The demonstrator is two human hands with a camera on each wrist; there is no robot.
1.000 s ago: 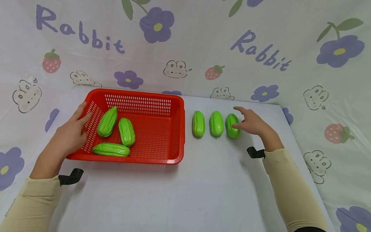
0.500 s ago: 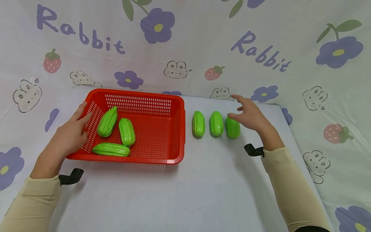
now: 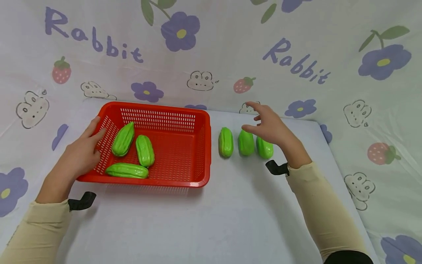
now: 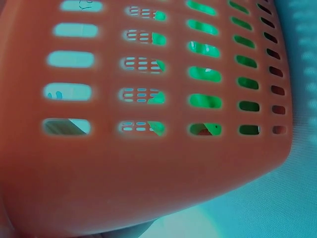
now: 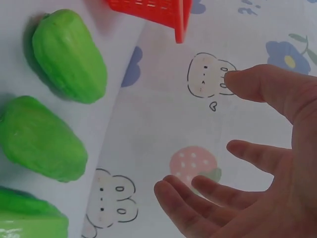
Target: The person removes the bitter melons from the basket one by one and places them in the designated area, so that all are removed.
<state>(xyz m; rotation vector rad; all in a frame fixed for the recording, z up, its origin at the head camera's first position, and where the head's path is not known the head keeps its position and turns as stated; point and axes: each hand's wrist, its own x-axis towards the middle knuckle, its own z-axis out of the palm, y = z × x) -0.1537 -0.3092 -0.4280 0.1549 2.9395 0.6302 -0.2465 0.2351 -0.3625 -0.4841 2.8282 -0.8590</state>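
At the left of the head view, my left hand holds the left rim of a red plastic basket, fingers over the edge. Three green, lengthwise-ribbed gourds lie inside it towards that side. The left wrist view is filled by the slotted basket wall, with green showing through the holes. My right hand is empty, its thumb and fingers spread apart. It hovers over the row right of the basket, partly covering the middle gourd and the right gourd. The left gourd is fully visible.
Everything stands on a white-covered table. Behind it hangs a pale cloth printed with flowers, strawberries and rabbits. The basket's right wall rises between the inside gourds and the row.
My right hand has risen from the right gourd and moved left, now above the middle one. My left hand, the basket and the gourds have stayed in place.
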